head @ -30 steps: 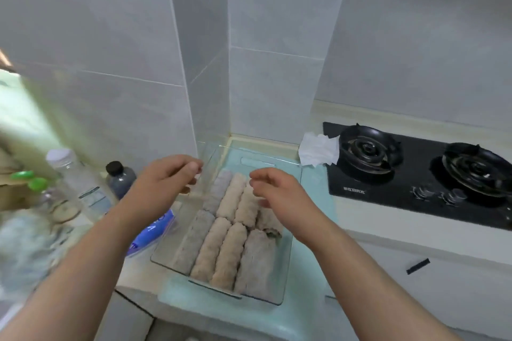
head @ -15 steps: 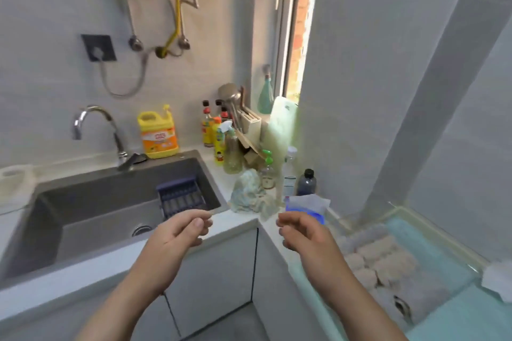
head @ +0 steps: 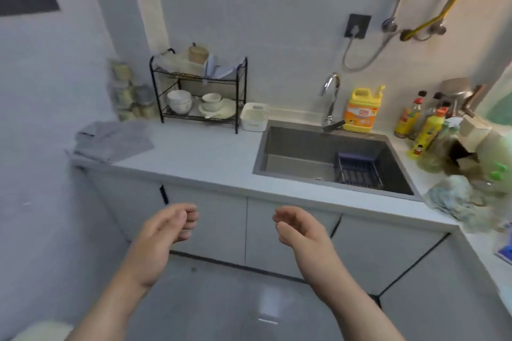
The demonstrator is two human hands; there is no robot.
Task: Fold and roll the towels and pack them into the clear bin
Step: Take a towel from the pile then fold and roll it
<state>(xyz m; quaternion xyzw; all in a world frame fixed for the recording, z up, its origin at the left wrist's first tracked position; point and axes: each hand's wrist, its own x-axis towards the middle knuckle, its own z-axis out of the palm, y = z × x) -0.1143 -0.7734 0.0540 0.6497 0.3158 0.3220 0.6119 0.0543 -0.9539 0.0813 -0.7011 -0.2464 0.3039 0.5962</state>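
Hovering empty, loosely curled: left hand (head: 163,232), right hand (head: 302,230); gray towels (head: 113,140) long axis seemingly along counter (head: 210,158).

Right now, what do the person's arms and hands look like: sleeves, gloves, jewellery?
The left hand and right hand are bare: no gloves, rings or watch. The left forearm and right forearm are uncovered to the frame's edge: no sleeves.

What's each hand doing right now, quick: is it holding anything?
Left hand: open, fingers loosely curled, holding nothing.
Right hand: open, fingers loosely curled, holding nothing.
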